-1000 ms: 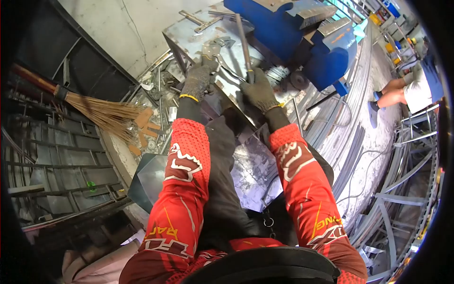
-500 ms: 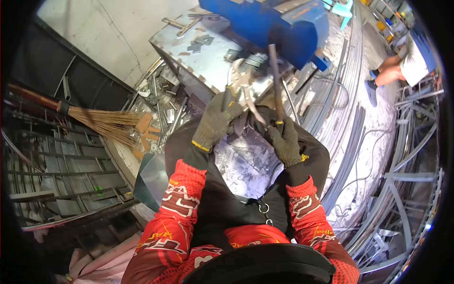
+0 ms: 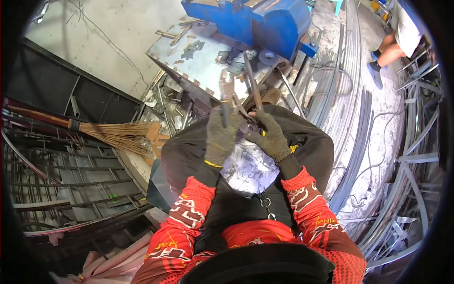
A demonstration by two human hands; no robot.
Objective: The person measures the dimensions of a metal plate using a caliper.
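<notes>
In a dark knitted glove with a yellow cuff edge, my left hand (image 3: 221, 134) closes around a plier-like metal tool (image 3: 227, 90) whose jaws point away from me. My gloved right hand (image 3: 271, 140) grips the lower end of a brown metal bar (image 3: 251, 80), which slants up and to the left. Both hands are close together over my lap, with the tool and the bar nearly meeting between them. Part of each held thing is hidden by the gloves. Beneath the hands, a pale speckled patch of floor (image 3: 250, 168) shows between my dark-trousered legs.
Ahead, a metal-topped table (image 3: 208, 61) bears small metal plates (image 3: 192, 49) and a blue machine (image 3: 272, 23). Metal scraps (image 3: 177, 113) and a straw broom (image 3: 113, 135) are at left. Long metal strips (image 3: 352, 156) line the right floor, near a person's legs (image 3: 387, 49).
My hands have come closer together. The bar now leans more to the left, and the plier-like tool has shifted left and down in view. My head view has shifted slightly.
</notes>
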